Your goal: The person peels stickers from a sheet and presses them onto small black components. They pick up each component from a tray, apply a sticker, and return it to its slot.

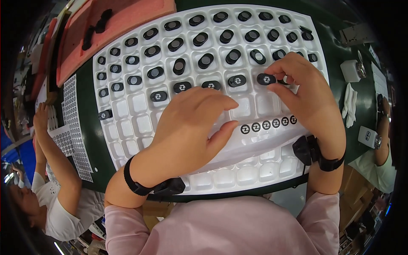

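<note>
A large white moulded tray [138, 103] with rows of compartments lies in front of me. Small black oval devices fill its far rows, many with a plain grey round face up. Between thumb and fingertips, my right hand [309, 95] pinches one such black oval device [266, 79], which bears a round black-and-white sticker. My left hand [182, 127] hovers over the tray's middle, thumb and forefinger apart with nothing visible between them. Beside those fingertips is a white backing strip [259, 138] carrying a row of round black stickers [266, 124]. Stickered devices [159, 96] sit in a nearer row.
Pink foam [123, 25] with black pieces lies at the far left. Sticker sheets [75, 123] lie left of the tray, near another person's arm [63, 170]. On the right are white boxes [350, 71], a white glove [349, 105] and another person's arm [383, 131].
</note>
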Action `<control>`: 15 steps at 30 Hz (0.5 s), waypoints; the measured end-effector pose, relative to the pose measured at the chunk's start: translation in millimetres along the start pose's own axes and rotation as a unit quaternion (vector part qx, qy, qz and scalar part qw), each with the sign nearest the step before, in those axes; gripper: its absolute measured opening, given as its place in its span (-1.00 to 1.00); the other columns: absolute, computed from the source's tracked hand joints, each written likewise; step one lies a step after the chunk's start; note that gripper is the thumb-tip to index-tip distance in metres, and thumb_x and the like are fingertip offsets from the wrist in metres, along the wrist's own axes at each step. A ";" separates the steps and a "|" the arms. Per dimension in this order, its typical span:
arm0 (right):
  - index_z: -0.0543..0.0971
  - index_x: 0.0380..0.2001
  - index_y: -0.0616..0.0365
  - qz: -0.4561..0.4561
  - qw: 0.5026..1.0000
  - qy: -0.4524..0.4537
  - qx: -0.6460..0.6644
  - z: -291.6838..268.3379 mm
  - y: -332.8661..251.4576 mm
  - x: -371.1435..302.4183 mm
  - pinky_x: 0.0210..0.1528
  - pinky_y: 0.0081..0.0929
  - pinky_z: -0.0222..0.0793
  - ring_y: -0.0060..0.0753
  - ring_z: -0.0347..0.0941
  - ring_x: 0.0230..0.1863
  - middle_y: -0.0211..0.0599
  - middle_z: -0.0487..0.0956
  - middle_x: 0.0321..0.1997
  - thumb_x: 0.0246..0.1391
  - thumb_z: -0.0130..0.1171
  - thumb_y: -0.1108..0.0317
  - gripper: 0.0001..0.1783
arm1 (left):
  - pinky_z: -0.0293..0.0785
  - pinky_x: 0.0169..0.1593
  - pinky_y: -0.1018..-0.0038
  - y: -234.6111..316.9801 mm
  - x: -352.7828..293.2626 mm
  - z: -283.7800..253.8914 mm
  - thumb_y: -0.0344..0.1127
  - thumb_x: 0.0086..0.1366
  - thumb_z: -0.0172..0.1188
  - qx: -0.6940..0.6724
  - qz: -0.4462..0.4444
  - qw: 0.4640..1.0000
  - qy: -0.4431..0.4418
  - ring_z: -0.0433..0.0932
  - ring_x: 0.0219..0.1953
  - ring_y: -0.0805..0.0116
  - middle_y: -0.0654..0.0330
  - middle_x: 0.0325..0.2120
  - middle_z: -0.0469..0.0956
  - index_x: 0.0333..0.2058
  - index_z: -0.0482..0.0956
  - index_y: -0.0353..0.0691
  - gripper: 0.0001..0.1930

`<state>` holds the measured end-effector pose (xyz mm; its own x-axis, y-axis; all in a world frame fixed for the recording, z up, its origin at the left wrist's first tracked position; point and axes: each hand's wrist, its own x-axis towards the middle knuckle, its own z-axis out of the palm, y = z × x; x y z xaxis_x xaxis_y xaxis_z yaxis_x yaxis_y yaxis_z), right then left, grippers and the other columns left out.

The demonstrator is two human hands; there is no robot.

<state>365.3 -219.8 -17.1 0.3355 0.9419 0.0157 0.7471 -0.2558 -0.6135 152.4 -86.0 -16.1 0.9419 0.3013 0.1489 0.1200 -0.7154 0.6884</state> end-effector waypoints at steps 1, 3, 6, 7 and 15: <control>0.61 -0.19 0.27 0.000 1.000 0.000 0.000 1.0 1.7 1.2 -0.19 -0.55 0.44 -0.37 0.50 -0.24 -0.29 0.55 -0.24 -0.02 0.31 0.59 -0.74 | 0.48 -0.08 0.32 0.0 0.1 0.0 -0.47 0.09 0.42 0.028 0.024 0.999 -0.009 0.58 -0.19 0.12 0.11 -0.23 0.61 -0.16 0.62 -0.25 -0.70; 0.61 -0.17 0.25 0.025 0.999 -0.033 -0.007 3.9 5.2 3.2 -0.18 -0.52 0.44 -0.31 0.49 -0.22 -0.28 0.53 -0.23 -0.02 0.31 0.59 -0.72 | 0.45 -0.07 0.30 1.8 0.1 -0.9 -0.46 0.09 0.41 0.034 0.019 0.999 -0.026 0.56 -0.18 0.10 0.11 -0.24 0.59 -0.17 0.62 -0.24 -0.71; 0.60 -0.17 0.25 0.035 0.999 -0.040 -0.012 5.8 6.3 3.4 -0.17 -0.47 0.44 -0.28 0.49 -0.21 -0.26 0.52 -0.22 -0.02 0.31 0.59 -0.72 | 0.41 -0.07 0.26 3.7 0.8 -1.7 -0.43 0.09 0.41 0.044 0.010 0.997 -0.060 0.52 -0.17 0.06 0.13 -0.25 0.56 -0.19 0.62 -0.23 -0.72; 0.59 -0.18 0.25 0.031 0.999 -0.030 -0.013 6.1 6.1 3.2 -0.16 -0.45 0.44 -0.28 0.49 -0.21 -0.25 0.53 -0.21 -0.03 0.31 0.59 -0.72 | 0.40 -0.07 0.27 3.4 1.1 -1.9 -0.42 0.10 0.40 0.048 0.009 0.996 -0.076 0.51 -0.17 0.08 0.14 -0.26 0.55 -0.20 0.62 -0.22 -0.74; 0.54 -0.27 0.26 -0.104 0.984 -0.093 0.110 -0.2 -23.3 -12.5 -0.18 -0.41 0.49 -0.25 0.52 -0.18 -0.21 0.54 -0.25 -0.07 0.32 0.60 -0.75 | 0.37 -0.13 0.30 -2.8 -0.3 -2.9 -0.47 0.12 0.34 -0.012 0.014 0.996 -0.090 0.50 -0.25 0.14 0.20 -0.37 0.52 -0.28 0.60 -0.20 -0.83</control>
<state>343.9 -225.7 -2.9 0.0620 0.9977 0.0263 0.6395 -0.0195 -0.7686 150.9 -82.3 -16.1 0.9861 0.1613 0.0395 0.0874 -0.7065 0.7023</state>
